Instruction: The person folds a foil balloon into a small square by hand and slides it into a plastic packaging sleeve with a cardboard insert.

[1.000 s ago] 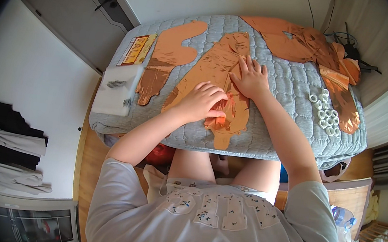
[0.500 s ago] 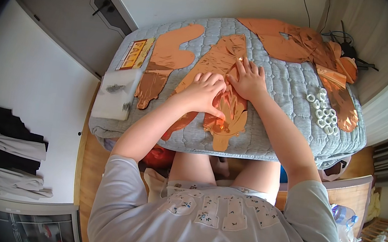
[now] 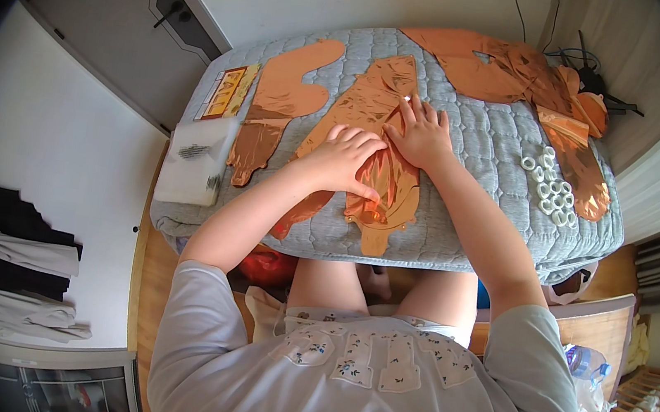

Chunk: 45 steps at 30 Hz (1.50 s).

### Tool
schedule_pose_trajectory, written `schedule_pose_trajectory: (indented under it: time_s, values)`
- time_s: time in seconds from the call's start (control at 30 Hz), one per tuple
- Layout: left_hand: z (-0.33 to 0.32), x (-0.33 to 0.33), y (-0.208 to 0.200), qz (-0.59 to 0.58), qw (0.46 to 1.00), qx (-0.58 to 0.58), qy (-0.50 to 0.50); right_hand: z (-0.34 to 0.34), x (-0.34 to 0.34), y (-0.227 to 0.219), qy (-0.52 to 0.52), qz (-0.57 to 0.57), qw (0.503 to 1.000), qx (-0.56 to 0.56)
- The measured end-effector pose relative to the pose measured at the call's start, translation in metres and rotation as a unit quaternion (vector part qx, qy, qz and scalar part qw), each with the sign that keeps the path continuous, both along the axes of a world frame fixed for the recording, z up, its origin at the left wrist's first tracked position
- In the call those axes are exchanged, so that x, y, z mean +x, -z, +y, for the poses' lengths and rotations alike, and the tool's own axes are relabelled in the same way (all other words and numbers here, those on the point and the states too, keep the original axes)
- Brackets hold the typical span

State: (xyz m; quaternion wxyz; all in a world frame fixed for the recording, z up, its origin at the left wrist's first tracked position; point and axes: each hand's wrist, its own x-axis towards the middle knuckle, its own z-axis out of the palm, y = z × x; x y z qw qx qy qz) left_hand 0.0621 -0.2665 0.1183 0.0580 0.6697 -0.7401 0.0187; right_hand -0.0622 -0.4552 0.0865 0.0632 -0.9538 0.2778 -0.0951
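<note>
A flat, creased copper-orange foil balloon (image 3: pixel 361 93) lies in front of me on the quilted mattress. My right hand (image 3: pixel 424 142) is pressed palm down on its right part, fingers spread. On the nearer part of the same foil rests my left hand (image 3: pixel 344 160), its fingers stretched out and the thumb set apart on the shiny surface. The left hand covers some of the foil's middle. Close to my body the balloon ends in a short tab (image 3: pixel 374 241).
Another flat foil balloon (image 3: pixel 291 88) lies left, beside a printed card (image 3: pixel 228 94) and a white packet (image 3: pixel 183 178). More foil (image 3: pixel 481 72) covers the far right, near black cables (image 3: pixel 593 78). Several white rings (image 3: pixel 549 189) sit at right. A bottle (image 3: pixel 588 365) stands lower right.
</note>
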Motion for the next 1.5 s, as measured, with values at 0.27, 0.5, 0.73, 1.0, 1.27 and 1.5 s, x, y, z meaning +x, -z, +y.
schedule_pose_trajectory:
  time_s: [0.27,0.5,0.73,1.0,1.27,1.5]
  values:
    - [-0.014,0.004,-0.006,-0.011,0.997,0.08,-0.004,0.0,0.001,0.002,0.0,-0.007,1.0,-0.001]
    - [-0.018,0.005,-0.006,0.001,0.996,0.083,-0.015,0.003,0.001,-0.003,0.002,0.004,1.0,0.014]
    - [-0.02,0.007,-0.004,0.024,0.997,0.071,-0.019,0.002,-0.001,-0.005,0.001,0.027,1.0,0.001]
    - [0.026,-0.015,0.004,0.012,0.999,0.011,-0.031,0.004,0.0,-0.005,0.003,0.01,1.0,0.0]
    - [0.059,-0.031,0.012,0.004,0.999,-0.005,-0.043,0.003,0.001,0.0,0.007,0.001,1.0,-0.02]
    - [0.053,-0.027,0.002,-0.023,0.997,0.064,-0.024,-0.001,0.001,0.004,0.009,0.0,0.999,-0.033]
